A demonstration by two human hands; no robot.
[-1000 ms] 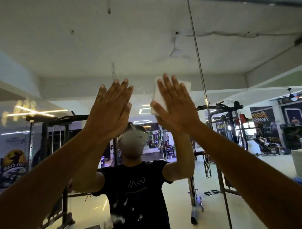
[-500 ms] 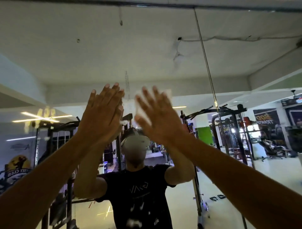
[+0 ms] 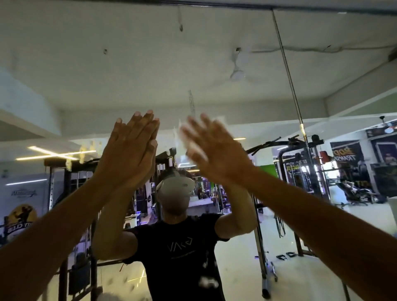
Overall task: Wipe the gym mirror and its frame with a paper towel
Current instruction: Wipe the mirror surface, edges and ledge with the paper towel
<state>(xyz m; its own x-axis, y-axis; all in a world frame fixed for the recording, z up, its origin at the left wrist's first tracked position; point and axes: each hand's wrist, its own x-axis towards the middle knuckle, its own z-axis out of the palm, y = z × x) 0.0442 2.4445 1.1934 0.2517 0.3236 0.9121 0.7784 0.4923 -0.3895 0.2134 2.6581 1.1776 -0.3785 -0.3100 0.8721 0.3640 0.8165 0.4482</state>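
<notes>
The gym mirror fills the view, and its dark top frame runs along the upper edge. My left hand lies flat on the glass, fingers straight and together, holding nothing. My right hand, blurred by motion, presses a white paper towel flat against the mirror with straight, spread fingers. Most of the towel is hidden under the palm; only its edges show beside the fingers. The two hands are close together at the middle of the glass.
A vertical seam strip between mirror panels runs down right of my right hand. The glass reflects a person in a black shirt, weight racks, a cable machine and the gym floor. Smudges mark the glass at left.
My right hand slid the towel leftward across the glass, from near the seam toward my left hand. The view tilted up, bringing the top frame into sight. My left hand stayed flat.
</notes>
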